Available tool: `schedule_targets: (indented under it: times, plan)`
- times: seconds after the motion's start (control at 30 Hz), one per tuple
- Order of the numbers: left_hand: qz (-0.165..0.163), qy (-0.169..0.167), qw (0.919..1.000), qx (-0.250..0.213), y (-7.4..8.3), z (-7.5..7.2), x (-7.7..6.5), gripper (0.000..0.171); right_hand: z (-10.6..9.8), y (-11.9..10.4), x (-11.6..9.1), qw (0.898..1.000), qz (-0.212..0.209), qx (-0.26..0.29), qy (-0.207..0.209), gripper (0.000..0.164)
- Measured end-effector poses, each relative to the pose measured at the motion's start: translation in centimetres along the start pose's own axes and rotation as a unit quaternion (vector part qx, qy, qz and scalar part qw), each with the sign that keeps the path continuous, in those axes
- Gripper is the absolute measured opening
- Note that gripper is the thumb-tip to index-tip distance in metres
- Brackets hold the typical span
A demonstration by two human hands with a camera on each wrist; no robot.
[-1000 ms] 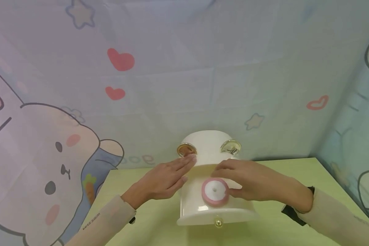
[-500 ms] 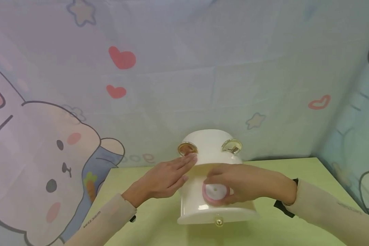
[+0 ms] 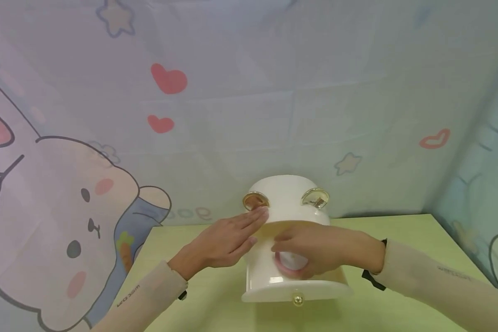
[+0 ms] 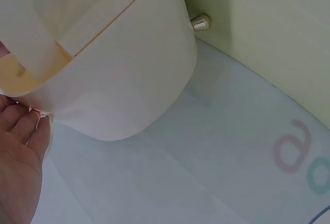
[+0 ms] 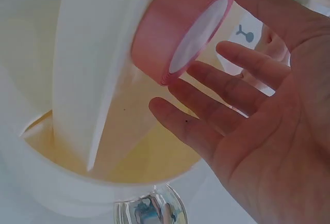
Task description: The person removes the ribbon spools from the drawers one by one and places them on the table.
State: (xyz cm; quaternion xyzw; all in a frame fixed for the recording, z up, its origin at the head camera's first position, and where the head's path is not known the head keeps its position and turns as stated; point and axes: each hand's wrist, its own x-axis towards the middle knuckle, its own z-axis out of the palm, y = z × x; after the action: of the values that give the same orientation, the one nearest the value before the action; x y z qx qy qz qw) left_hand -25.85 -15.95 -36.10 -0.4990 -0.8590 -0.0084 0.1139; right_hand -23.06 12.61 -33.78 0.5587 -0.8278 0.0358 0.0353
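Observation:
A white rounded container (image 3: 280, 186) with two gold ear-like discs (image 3: 315, 198), a cream-coloured opening and a gold knob (image 3: 298, 299) stands on the table. Against its front sits a pink roll (image 5: 170, 33) with a white centre, wound like ribbon or tape. My right hand (image 3: 319, 246) spans this roll, thumb low and fingers above; in the right wrist view the fingers look spread and relaxed, their tips at its rim. Beside the left gold disc, my left hand (image 3: 222, 242) rests its straight fingers on the container; its fingers (image 4: 38, 136) touch the edge near that disc.
The pale green table (image 3: 199, 299) carries the container near its back edge. Behind it hangs a printed cloth (image 3: 240, 92) with hearts, stars and a rabbit (image 3: 62, 221). The same kind of cloth closes off the right side.
My right hand has moved left and over the pink roll, covering more of it. The left hand keeps its place on the container. The roll has not visibly moved.

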Motion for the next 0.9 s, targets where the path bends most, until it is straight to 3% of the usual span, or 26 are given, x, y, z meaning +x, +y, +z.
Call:
schedule_targets:
  times: [0.33,0.9]
  plan:
    - [0.0,0.0,1.0,0.004,0.12,-0.02,0.01,0.058,0.41,-0.02,0.39,0.999,0.019,0.002,-0.037,0.057]
    - [-0.003,0.0,1.0,0.002,-0.03,0.26,-0.04,0.059,0.73,0.29,0.28,0.999,0.007,0.002,-0.034,0.055]
